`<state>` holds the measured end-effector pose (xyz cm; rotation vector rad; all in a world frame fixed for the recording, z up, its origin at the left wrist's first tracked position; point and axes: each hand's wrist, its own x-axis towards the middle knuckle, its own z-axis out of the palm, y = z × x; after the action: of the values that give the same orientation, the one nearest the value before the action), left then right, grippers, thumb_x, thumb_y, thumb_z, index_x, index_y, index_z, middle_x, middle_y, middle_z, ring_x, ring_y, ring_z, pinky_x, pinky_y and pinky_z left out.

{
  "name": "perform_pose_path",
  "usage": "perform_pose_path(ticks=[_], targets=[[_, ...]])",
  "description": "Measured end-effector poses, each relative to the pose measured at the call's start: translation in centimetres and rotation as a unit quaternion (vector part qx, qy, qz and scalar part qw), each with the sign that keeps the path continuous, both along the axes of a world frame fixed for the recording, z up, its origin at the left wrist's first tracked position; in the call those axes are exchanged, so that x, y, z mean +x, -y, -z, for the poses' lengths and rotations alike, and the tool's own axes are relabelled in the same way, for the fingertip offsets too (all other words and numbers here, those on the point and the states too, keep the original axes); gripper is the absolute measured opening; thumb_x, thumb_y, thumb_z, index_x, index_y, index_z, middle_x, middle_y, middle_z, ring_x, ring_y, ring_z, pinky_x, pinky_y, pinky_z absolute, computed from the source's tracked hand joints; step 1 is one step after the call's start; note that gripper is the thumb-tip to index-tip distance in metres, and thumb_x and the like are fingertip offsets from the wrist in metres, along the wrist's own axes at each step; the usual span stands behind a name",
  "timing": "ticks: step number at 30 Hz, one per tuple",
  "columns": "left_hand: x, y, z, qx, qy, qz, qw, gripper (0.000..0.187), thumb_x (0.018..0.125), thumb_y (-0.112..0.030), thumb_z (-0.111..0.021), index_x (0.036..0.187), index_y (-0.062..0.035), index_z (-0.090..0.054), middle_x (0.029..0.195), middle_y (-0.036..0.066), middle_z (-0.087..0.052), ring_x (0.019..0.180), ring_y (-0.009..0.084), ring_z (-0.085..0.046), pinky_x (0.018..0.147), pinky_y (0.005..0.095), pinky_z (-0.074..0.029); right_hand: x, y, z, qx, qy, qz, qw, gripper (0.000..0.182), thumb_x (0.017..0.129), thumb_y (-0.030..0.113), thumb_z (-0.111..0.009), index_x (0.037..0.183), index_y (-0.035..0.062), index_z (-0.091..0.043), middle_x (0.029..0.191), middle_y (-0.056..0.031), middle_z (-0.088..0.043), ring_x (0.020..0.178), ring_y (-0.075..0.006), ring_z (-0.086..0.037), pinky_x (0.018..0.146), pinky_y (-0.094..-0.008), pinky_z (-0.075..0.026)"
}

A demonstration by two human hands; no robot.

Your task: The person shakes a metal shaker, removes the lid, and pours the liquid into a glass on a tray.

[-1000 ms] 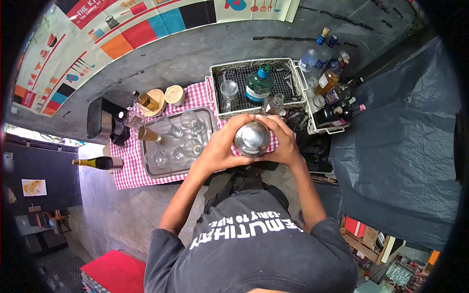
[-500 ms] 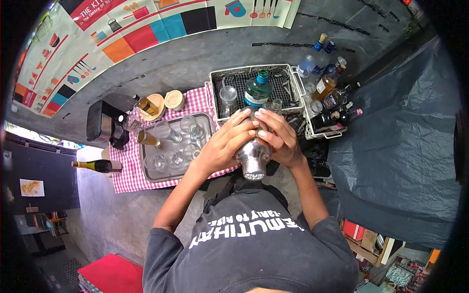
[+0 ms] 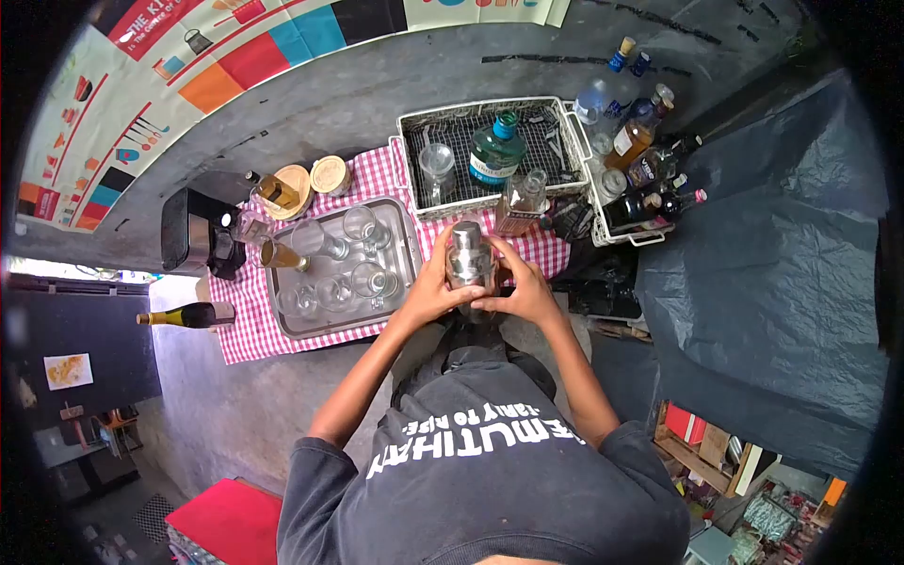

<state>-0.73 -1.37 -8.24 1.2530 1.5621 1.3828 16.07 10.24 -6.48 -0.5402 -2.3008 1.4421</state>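
Observation:
A metal cocktail shaker (image 3: 468, 259) stands upright in front of my body, its cap on top. My left hand (image 3: 435, 292) wraps round its left side and my right hand (image 3: 523, 292) round its right side, thumbs close together at the front. Just beyond the shaker is a clear square bottle (image 3: 521, 202). A green-blue bottle (image 3: 497, 155) and a stemmed glass (image 3: 437, 171) stand in the white wire basket (image 3: 405, 151) behind. To the left, a grey tray (image 3: 411, 240) holds several clear glasses (image 3: 361, 226).
A red checked cloth (image 3: 245, 330) covers the table. On the left are a black appliance (image 3: 188, 231), a dark wine bottle (image 3: 188, 316) and round lidded containers (image 3: 330, 175). Several bottles (image 3: 633, 141) crowd a white rack (image 3: 650, 234) at right.
The shaker has gone from tilted, base toward me, to upright with its cap up. Both hands have shifted from over it to its sides, slightly lower in view.

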Motion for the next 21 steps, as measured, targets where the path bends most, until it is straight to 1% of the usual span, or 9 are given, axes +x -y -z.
perform_pose_path(ticks=[4,6,7,8,11,13,15,17,21], targets=[[0.7,0.7,2.0,-0.106,0.084,0.010,0.991,0.082,0.083,-0.038,-0.072,0.141,0.0017,-0.030,0.118,0.019,-0.058,0.112,0.0257,-0.056,0.095,0.0359,-0.044,0.5,1.7,2.9,-0.081,0.093,0.033,0.992,0.077,0.077,0.040,-0.078,0.132,-0.0001,-0.041,0.101,-0.0192,-0.067,0.092,-0.0218,-0.067,0.079,-0.0354,-0.052],[1.1,1.0,2.8,-0.155,0.136,0.027,0.978,0.065,0.091,-0.043,-0.061,0.130,0.0055,-0.042,0.113,0.016,-0.059,0.103,0.0224,-0.057,0.088,0.0339,-0.047,0.9,2.2,3.6,-0.140,0.137,0.038,0.980,0.080,0.076,0.050,-0.073,0.129,-0.0014,-0.043,0.099,-0.0218,-0.067,0.092,-0.0284,-0.067,0.079,-0.0388,-0.051],[1.1,1.2,3.1,-0.160,0.141,0.030,0.977,0.065,0.091,-0.043,-0.061,0.130,0.0055,-0.042,0.113,0.016,-0.059,0.103,0.0224,-0.057,0.088,0.0339,-0.047,1.1,2.6,3.8,-0.196,0.175,0.041,0.964,0.085,0.075,0.061,-0.069,0.127,-0.0026,-0.046,0.097,-0.0245,-0.066,0.092,-0.0350,-0.068,0.079,-0.0422,-0.050],[1.0,1.4,3.3,-0.203,0.171,0.060,0.962,0.066,0.091,-0.048,-0.058,0.128,0.0055,-0.044,0.112,0.017,-0.058,0.104,0.0219,-0.057,0.088,0.0336,-0.046,1.2,3.2,3.8,-0.176,0.186,0.061,0.965,0.084,0.076,0.067,-0.064,0.114,-0.0074,-0.052,0.092,-0.0260,-0.065,0.087,-0.0345,-0.068,0.075,-0.0421,-0.050],[0.7,1.7,2.7,-0.285,0.226,0.118,0.924,0.068,0.092,-0.054,-0.054,0.124,0.0050,-0.047,0.107,0.015,-0.059,0.098,0.0198,-0.059,0.081,0.0316,-0.049,1.4,3.8,4.5,-0.221,0.281,0.076,0.931,0.087,0.075,0.071,-0.062,0.103,-0.0113,-0.054,0.087,-0.0265,-0.065,0.083,-0.0334,-0.067,0.073,-0.0402,-0.051],[0.5,1.8,1.9,-0.354,0.268,0.161,0.882,0.069,0.091,-0.059,-0.051,0.120,0.0037,-0.050,0.097,0.012,-0.062,0.085,0.0167,-0.063,0.066,0.0285,-0.054,1.7,4.3,4.8,-0.277,0.292,0.077,0.912,0.090,0.075,0.073,-0.060,0.100,-0.0139,-0.055,0.084,-0.0254,-0.064,0.080,-0.0298,-0.066,0.067,-0.0363,-0.052],[0.8,2.3,3.1,-0.330,0.274,0.144,0.892,0.069,0.090,-0.060,-0.051,0.117,0.0033,-0.051,0.091,0.010,-0.064,0.079,0.0156,-0.065,0.056,0.0271,-0.054,1.9,4.9,5.6,-0.324,0.254,0.068,0.909,0.073,0.087,0.059,-0.058,0.110,-0.0100,-0.051,0.087,-0.0173,-0.063,0.071,-0.0197,-0.067,0.049,-0.0284,-0.052],[0.5,2.5,4.5,-0.367,0.306,0.167,0.863,0.076,0.089,-0.061,-0.052,0.132,0.0012,-0.044,0.104,0.011,-0.060,0.087,0.0174,-0.062,0.054,0.0294,-0.052,1.8,5.4,5.1,-0.341,0.240,0.080,0.905,0.082,0.083,0.062,-0.061,0.114,-0.0123,-0.049,0.095,-0.0216,-0.062,0.080,-0.0224,-0.066,0.056,-0.0299,-0.052],[-0.7,2.7,2.3,-0.342,0.247,0.160,0.893,0.079,0.087,-0.055,-0.061,0.132,0.0051,-0.037,0.108,0.018,-0.059,0.093,0.0210,-0.064,0.069,0.0297,-0.055,1.1,5.7,2.8,-0.397,0.207,0.060,0.892,0.088,0.080,0.057,-0.069,0.132,-0.0080,-0.041,0.115,-0.0241,-0.059,0.102,-0.0268,-0.062,0.078,-0.0340,-0.052]])
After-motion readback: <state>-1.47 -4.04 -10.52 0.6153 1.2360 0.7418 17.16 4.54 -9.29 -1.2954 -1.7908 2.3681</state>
